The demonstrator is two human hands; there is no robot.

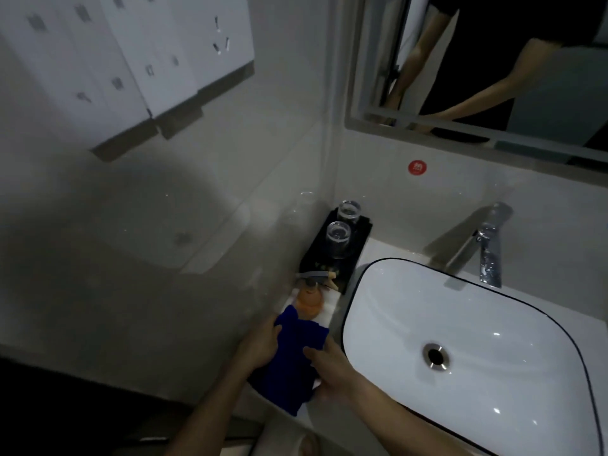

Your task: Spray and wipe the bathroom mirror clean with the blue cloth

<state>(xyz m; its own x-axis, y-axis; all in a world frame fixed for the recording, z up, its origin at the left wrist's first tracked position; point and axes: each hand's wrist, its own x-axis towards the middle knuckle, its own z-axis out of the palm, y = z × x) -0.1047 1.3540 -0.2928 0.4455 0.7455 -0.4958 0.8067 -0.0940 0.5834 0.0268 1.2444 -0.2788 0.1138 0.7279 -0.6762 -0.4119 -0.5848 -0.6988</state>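
A blue cloth lies on the counter left of the basin, partly draped over the counter's front edge. My left hand grips its left side. My right hand holds its right side, thumb on top of the cloth. Just behind the cloth stands an orange spray bottle with a grey trigger head, resting on a white towel. The mirror hangs on the wall at the upper right and reflects a person's arms and dark top.
A white basin with a dark rim fills the right side, under a chrome tap. A black tray with two upturned glasses stands behind the bottle. The tiled wall is close on the left. A red sticker sits below the mirror.
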